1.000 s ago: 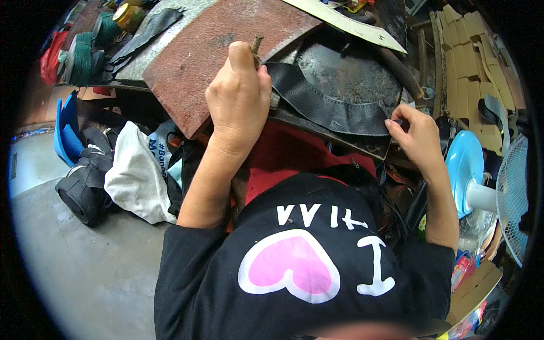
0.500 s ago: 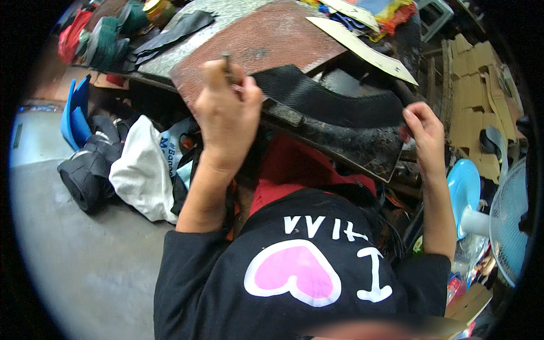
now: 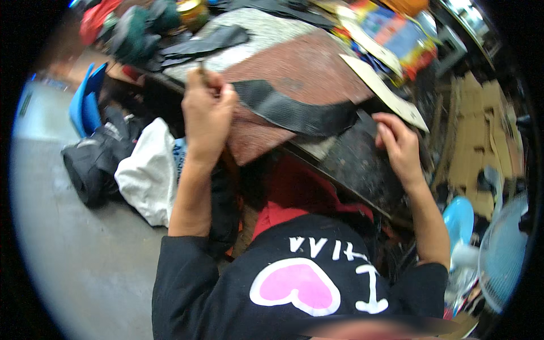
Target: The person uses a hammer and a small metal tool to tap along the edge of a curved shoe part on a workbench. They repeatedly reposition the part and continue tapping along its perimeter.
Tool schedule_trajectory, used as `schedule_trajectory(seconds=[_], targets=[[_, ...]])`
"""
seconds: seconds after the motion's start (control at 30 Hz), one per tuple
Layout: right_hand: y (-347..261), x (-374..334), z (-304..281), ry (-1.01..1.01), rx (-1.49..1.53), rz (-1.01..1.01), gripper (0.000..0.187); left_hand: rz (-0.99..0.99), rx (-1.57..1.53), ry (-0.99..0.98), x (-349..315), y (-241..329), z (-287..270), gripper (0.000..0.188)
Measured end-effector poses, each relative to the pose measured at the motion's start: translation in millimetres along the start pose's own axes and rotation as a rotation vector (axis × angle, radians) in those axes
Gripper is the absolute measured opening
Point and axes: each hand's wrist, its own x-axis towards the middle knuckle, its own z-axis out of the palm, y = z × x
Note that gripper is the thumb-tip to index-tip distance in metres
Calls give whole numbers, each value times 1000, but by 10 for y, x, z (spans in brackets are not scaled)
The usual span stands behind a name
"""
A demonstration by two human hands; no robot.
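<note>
A curved strip of black, grained, leather-like material [image 3: 300, 113] spans the reddish-brown board [image 3: 266, 139] and the dark work surface at its right. My left hand [image 3: 208, 116] is closed at the strip's left end, its fingertips against it. A slim, pen-like tool [image 3: 202, 69] sticks up from the same fist; its kind is blurred. My right hand [image 3: 401, 144] hovers over the dark surface, just beyond the strip's right end and apart from it. Its fingers are bent, with a gap between thumb and forefinger, and I see nothing held.
Cream curved pieces [image 3: 385, 93] lie along the board's right side. More black pieces [image 3: 207, 44] rest at the back left. A white cloth [image 3: 148, 173] and dark bundle [image 3: 88, 173] are at my left. A fan [image 3: 504, 255] and cardboard [image 3: 467, 147] stand at my right.
The strip has shifted left and up onto the brown board, along with my left hand. My right hand has let go of its right end. The whole view has shifted a little.
</note>
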Motion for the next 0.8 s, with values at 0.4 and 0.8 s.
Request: schedule_trajectory(seconds=[0.4,0.8], targets=[[154,20,89,-12,-338,-231,22,470,-17,-8,843,21,-71,30],[91,40,106,-8,-335,-143,20,-31,712,378,1901,-1467,-770,28]])
